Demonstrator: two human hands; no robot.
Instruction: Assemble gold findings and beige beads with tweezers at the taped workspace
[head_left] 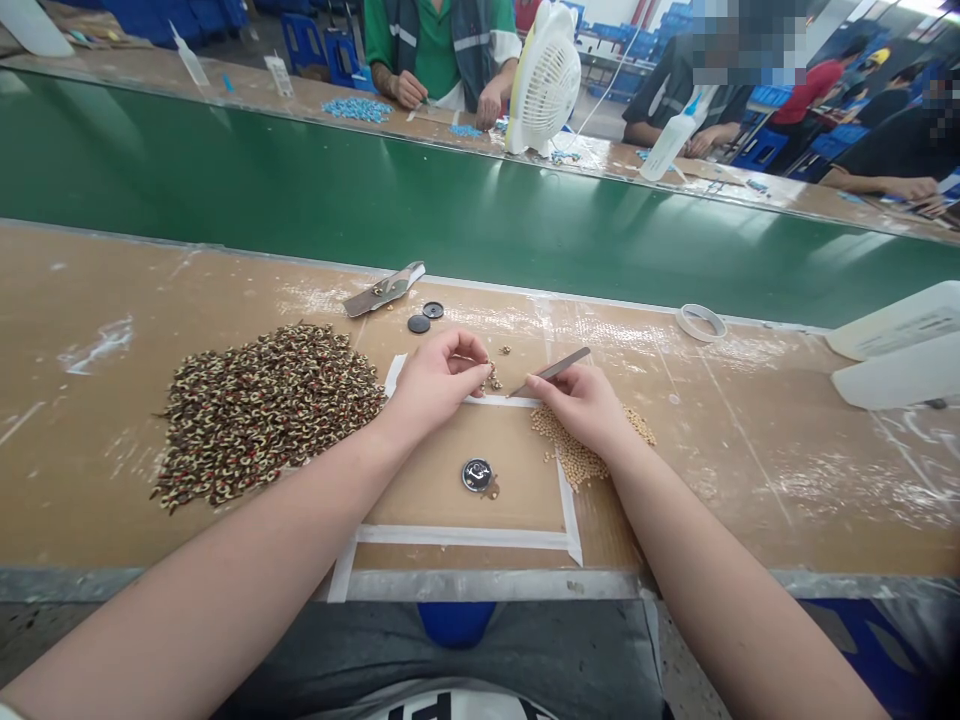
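Observation:
My left hand (444,375) is closed in a pinch near the middle of the taped area; what its fingertips hold is too small to name. Several tiny brown-and-cream pieces (495,380) lie right beside those fingertips. Tweezers (559,367) rest in my right hand (585,405), their tip pointing left toward the left fingers. Under and around the right hand spreads a heap of small tan beads (577,465). A large pile of small brown, cream and red pieces (270,410) lies left of my left arm. Between my forearms sits a small round dish (477,475) with dark, shiny contents.
Two black round caps (418,324) and a folded strip of card (384,290) lie beyond my left hand. A white ring (701,322) and white bottles (900,370) stand right. Past the green belt (300,170) are a fan (546,80) and people working.

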